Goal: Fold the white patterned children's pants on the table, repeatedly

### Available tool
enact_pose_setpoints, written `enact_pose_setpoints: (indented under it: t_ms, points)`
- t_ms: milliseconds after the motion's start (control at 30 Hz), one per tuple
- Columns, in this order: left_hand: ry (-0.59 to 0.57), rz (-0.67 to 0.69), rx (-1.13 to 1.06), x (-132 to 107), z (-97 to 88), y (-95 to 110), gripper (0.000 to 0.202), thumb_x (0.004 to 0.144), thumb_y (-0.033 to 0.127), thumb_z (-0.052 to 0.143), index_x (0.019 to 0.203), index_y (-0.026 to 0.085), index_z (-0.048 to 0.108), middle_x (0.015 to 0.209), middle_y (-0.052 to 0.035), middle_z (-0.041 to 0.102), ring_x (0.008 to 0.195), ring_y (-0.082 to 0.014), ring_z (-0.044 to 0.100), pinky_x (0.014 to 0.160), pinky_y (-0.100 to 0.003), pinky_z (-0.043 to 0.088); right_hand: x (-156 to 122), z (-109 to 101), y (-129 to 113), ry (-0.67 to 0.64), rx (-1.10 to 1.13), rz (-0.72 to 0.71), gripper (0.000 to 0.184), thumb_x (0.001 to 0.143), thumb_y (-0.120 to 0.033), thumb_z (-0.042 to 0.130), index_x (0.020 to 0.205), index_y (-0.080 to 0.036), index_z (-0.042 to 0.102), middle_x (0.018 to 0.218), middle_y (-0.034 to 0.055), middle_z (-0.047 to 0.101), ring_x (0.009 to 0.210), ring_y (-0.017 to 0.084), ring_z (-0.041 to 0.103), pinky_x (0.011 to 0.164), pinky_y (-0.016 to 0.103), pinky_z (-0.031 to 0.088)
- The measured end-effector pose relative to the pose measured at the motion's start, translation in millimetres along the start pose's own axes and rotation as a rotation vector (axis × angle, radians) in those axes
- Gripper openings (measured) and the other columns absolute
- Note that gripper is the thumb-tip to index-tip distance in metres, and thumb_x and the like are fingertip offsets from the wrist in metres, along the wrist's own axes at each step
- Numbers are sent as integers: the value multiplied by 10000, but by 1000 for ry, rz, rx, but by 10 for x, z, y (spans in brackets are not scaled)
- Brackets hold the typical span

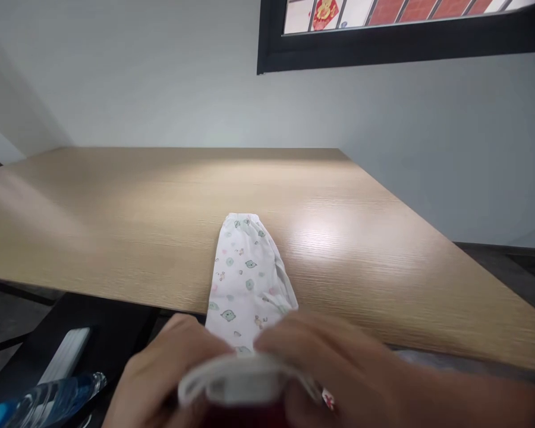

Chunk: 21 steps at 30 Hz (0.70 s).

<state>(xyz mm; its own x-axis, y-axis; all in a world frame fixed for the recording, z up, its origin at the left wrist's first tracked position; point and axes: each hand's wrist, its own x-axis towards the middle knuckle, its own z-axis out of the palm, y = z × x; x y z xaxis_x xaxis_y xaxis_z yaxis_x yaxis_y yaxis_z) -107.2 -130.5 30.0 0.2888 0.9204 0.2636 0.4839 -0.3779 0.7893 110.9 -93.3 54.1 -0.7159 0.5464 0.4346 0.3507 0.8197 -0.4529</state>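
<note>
A small white garment (247, 276) with a green and pink print lies stretched across the near edge of a wooden table (160, 226), its far end rounded. At the bottom of the view my left hand (160, 374) and my right hand (334, 362) both grip the near end of the garment, which is bunched into a thick white fold between them. The fingers of both hands are curled round the cloth. The hands are blurred and close to the camera, below the table's edge.
A clear plastic bottle with a blue label (44, 401) lies at the bottom left beside a white strip (65, 356) on a dark surface. A grey wall and a dark window frame (383, 47) stand behind the table. The floor shows at right.
</note>
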Motion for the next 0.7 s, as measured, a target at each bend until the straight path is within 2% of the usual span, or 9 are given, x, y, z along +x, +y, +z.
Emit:
enact_pose_setpoints:
  t_ms: [100,167,267,333,400,467,567,633,700]
  points:
    - [437,-157,132,97,97,-149,333,861,305,509,1191,289,470,1146,-19,585,979,-183,574,755,-255,492,390,-86,328,98,11,121,296,774,-137,473,1065,-178,511,752,14,612,617,143,571,523,232,439]
    - [530,-135,283,212,150,-270,454,857,320,512,1290,278,381,1294,-47,486,1116,-225,507,879,-337,462,671,-78,684,99,4,265,314,767,-177,526,1080,-166,506,725,6,594,576,142,542,488,235,411]
    - [346,-34,461,367,216,-445,425,885,312,452,1299,255,373,1310,-60,473,1190,-238,446,972,-410,394,1002,23,1293,12,-25,440,393,810,-185,471,1198,-128,449,838,65,603,616,169,545,496,267,427]
    - [187,0,508,447,266,-533,374,903,288,409,1274,239,405,1267,-60,515,1193,-229,438,978,-419,383,1116,117,1623,-26,-156,451,388,833,-155,423,1212,-83,457,1049,155,564,793,217,566,621,325,475]
    - [101,21,546,537,324,-590,347,917,272,371,1255,219,433,1257,-63,532,1193,-223,436,984,-422,375,1137,203,1801,-3,-314,391,362,847,-131,390,1186,-53,491,1164,198,506,976,272,523,775,401,466]
    - [52,47,596,656,383,-625,357,928,264,337,1264,198,437,1301,-68,505,1222,-221,415,1014,-428,344,1072,269,1800,86,-406,256,352,856,-107,345,1158,-57,518,1173,191,512,1078,287,470,874,457,422]
    - [-21,33,688,862,473,-657,411,938,288,309,1313,142,397,1373,-96,429,1289,-256,343,1051,-471,287,853,345,1550,158,-353,-14,386,866,-83,279,1164,-97,524,1170,145,543,1127,240,455,942,467,392]
    - [-89,36,738,957,533,-664,428,942,299,300,1317,116,397,1383,-122,409,1310,-287,306,1062,-520,240,685,397,1347,57,-276,-117,383,892,-114,279,1199,-123,509,1202,112,545,1154,209,448,985,451,372]
    - [-139,72,767,975,590,-651,420,942,274,301,1316,117,408,1384,-132,404,1323,-295,278,1075,-539,197,572,448,1227,-111,-260,-110,378,932,-169,283,1260,-135,468,1279,85,504,1210,207,406,1037,468,313]
